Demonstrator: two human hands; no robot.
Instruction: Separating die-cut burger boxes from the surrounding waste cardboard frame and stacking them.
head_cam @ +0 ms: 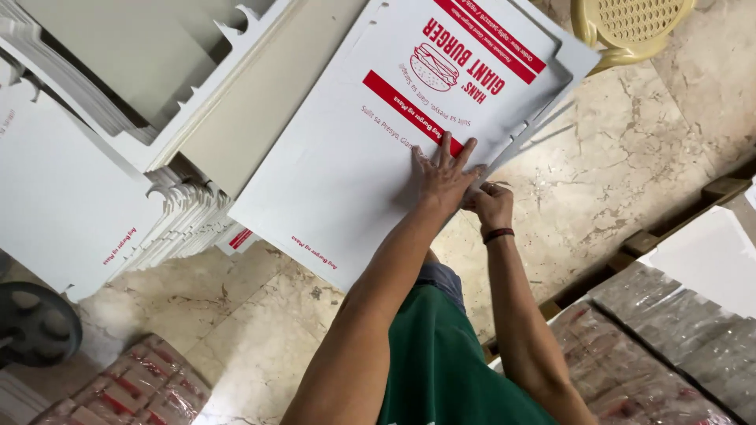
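A large white flat cardboard box blank [354, 149] with red printing and a burger drawing lies on top of a stack on the floor. My left hand [443, 175] presses flat on it near its right edge, fingers spread. My right hand [490, 205], with a dark band on the wrist, pinches the edge of the stacked sheets just beside the left hand, fingers curled around the edge.
More stacks of white die-cut blanks [118, 149] fill the upper left. The floor is beige marble [630, 157]. A yellow plastic chair [630, 24] stands at top right. Wrapped bundles on a wooden pallet [661, 346] lie at right, another wrapped bundle [134, 389] at lower left, and a dark round object [35, 323] at far left.
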